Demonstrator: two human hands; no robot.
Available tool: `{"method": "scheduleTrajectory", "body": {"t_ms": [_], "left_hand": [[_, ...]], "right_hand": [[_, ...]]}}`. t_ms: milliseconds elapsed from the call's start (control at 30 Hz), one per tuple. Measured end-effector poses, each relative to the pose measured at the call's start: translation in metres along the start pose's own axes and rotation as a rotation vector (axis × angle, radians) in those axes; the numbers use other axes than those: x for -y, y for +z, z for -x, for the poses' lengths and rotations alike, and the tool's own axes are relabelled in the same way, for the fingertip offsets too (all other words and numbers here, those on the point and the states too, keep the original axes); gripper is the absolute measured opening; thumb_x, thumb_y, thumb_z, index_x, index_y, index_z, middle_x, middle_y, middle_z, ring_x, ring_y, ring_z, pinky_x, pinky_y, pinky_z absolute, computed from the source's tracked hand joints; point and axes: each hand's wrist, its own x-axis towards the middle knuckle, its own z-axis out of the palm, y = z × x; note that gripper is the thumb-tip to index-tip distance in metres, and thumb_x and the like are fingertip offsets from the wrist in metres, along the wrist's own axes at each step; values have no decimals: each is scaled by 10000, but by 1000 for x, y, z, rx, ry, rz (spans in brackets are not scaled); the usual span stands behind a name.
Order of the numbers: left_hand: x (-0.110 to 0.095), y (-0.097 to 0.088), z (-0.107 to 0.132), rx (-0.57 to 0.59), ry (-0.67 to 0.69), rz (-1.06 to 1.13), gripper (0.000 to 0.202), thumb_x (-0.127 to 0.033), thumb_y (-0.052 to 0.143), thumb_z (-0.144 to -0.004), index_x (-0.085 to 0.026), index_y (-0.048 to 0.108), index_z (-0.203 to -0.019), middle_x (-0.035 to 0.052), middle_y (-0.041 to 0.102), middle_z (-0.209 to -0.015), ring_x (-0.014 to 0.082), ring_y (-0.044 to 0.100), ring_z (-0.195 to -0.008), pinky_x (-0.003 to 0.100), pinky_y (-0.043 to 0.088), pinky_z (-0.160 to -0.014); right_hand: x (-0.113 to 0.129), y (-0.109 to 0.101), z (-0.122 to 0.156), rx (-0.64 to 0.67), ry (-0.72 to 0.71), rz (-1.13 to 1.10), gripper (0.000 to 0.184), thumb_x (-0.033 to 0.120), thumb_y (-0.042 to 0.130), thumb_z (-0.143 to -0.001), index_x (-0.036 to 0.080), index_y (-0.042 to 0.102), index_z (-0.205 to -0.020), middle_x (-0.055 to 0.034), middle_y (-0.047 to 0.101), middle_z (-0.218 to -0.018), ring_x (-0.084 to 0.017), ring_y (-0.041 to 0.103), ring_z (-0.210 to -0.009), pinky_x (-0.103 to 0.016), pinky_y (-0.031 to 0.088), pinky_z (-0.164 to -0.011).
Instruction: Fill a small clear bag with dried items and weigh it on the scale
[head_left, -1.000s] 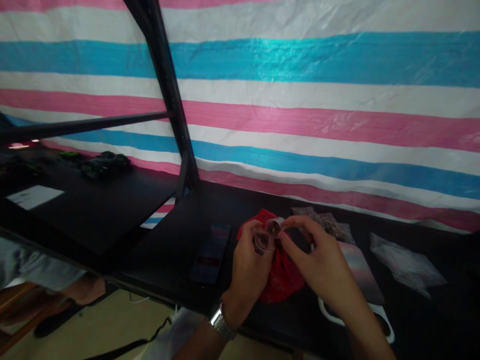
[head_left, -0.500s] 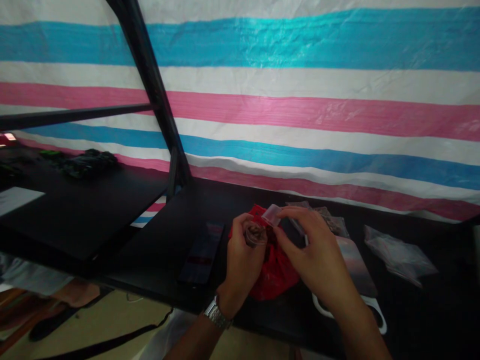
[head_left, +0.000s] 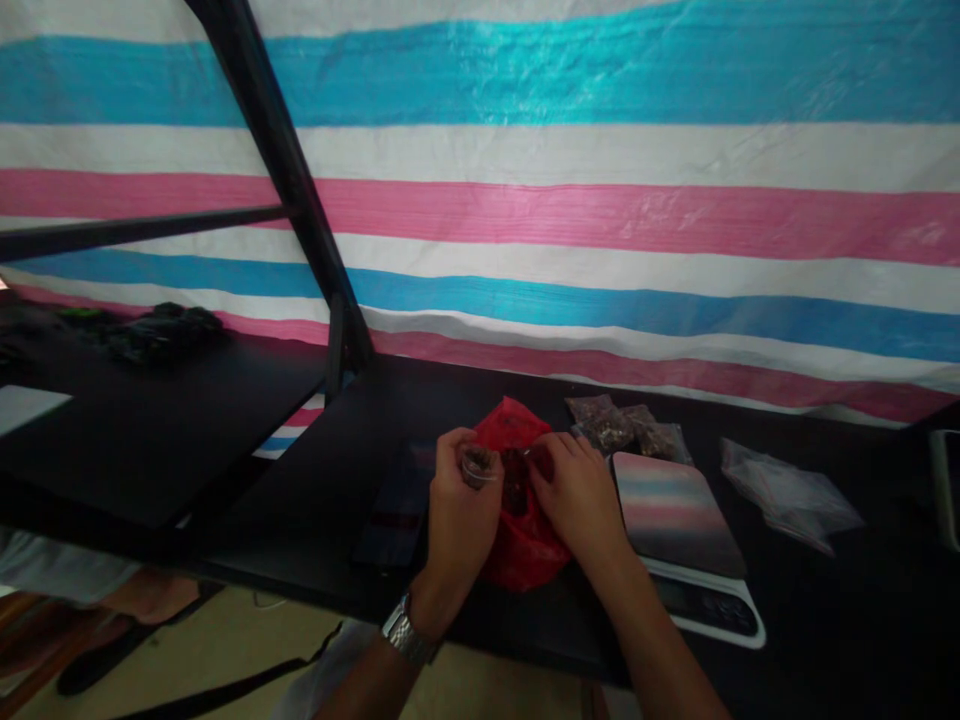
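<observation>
Hands close together, low in the middle of the head view, over a black table [head_left: 360, 440]. Left hand [head_left: 459, 510] curled tight around a small clear bag [head_left: 478, 466], held up by thumb and fingers just above the left edge of a red plastic bag [head_left: 517, 550]. Shiny metal watch [head_left: 407, 632] on the left wrist. Right hand [head_left: 576, 492] right next to it, palm down, fingertips [head_left: 541, 462] tucked into the open top of the red plastic bag. Cannot tell if those fingertips pinch anything; too dark in there. Red plastic bag sitting on the black table, between the two wrists, touching both hands.

Just beside the right hand, on its right: a kitchen scale [head_left: 679, 505] with a stripy pink and blue top and a white rim. Behind the kitchen scale, near the wall: little clear bags [head_left: 622, 425] filled with brown bits. Farther right, well apart from the hands: a crinkly see-through bag [head_left: 787, 492], lying flat. Left of the left hand: a dark phone [head_left: 394, 505], flat on the black table.

Behind everything: a big tarp [head_left: 600, 220] with blue, white and pink stripes. Black metal post [head_left: 285, 190] leaning up in front of it. Off to the left: a second black table [head_left: 165, 420] with a dark heap [head_left: 150, 330] at the back and a white sheet [head_left: 22, 405] at the edge.
</observation>
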Motion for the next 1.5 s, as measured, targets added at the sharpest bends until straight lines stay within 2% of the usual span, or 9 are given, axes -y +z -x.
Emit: {"method": "scheduleTrajectory", "body": {"t_ms": [267, 433, 567, 733, 900, 1000, 1100, 1333, 1500], "left_hand": [[-16, -5, 4, -64, 148, 98, 343, -254, 769, -831, -237, 549, -1095, -44, 604, -848, 125, 624, -693, 236, 514, -647], [-15, -2, 8, 83, 153, 138, 400, -221, 723, -874, -241, 500, -1205, -7, 636, -961, 140, 665, -774, 253, 531, -690], [-11, 2, 6, 147, 117, 205, 478, -197, 709, -867, -248, 445, -1263, 14, 639, -1039, 153, 683, -836, 269, 537, -725], [-8, 9, 7, 240, 144, 221, 645, -157, 741, -818, -263, 403, -1357, 14, 618, -1078, 143, 670, -820, 262, 532, -717], [-11, 7, 12, 221, 204, 178, 657, -200, 765, -859, -267, 405, -1405, 79, 609, -1249, 207, 697, -1089, 347, 570, -964], [-14, 1, 9, 255, 136, 260, 550, -249, 713, -918, -257, 461, -1407, 99, 641, -1315, 238, 681, -1216, 388, 554, -1068], [-13, -2, 2, 312, 9, 271, 232, -353, 583, -1022, -226, 655, -1203, 82, 744, -1148, 239, 731, -1075, 388, 599, -990], [-8, -4, -1, 261, -42, 172, 205, -402, 627, -985, -231, 722, -923, 21, 737, -869, 190, 692, -785, 298, 604, -768], [-5, -5, 9, 208, -232, 177, 284, -479, 686, -927, -202, 721, -874, 18, 716, -796, 188, 691, -750, 281, 571, -695]], "right_hand": [[1, -24, 7, 123, -64, -182, 150, 147, 688, -947, 236, 744, -1055, -75, 778, -1150, -288, 668, -1087, -430, 450, -984], [15, -53, 18, 132, -121, -555, 159, 244, 601, -1020, 269, 745, -1081, -47, 776, -1127, -229, 715, -1028, -366, 517, -923], [20, -59, 21, 61, -84, -569, 96, 286, 674, -982, 274, 730, -1059, -36, 764, -1084, -224, 706, -961, -351, 521, -859], [17, -60, 22, 123, -82, -574, 28, 285, 736, -944, 294, 762, -946, 7, 777, -978, -204, 705, -877, -328, 500, -800], [13, -63, 16, -76, 8, -659, 130, 312, 656, -956, 265, 773, -922, -23, 786, -915, -223, 704, -849, -351, 521, -830], [9, -60, 10, -187, 74, -722, 188, 374, 633, -947, 239, 761, -926, -52, 781, -885, -236, 697, -818, -352, 533, -787], [6, -52, 6, -186, 108, -800, 232, 429, 627, -940, 231, 746, -918, -62, 775, -864, -241, 696, -796, -342, 538, -748], [10, -34, 4, -153, 136, -869, 260, 455, 623, -948, 234, 759, -972, -58, 786, -903, -234, 713, -812, -339, 543, -754], [8, -25, 4, -57, 104, -805, 244, 380, 610, -951, 236, 789, -1029, -60, 798, -964, -233, 731, -873, -357, 549, -815]]}}
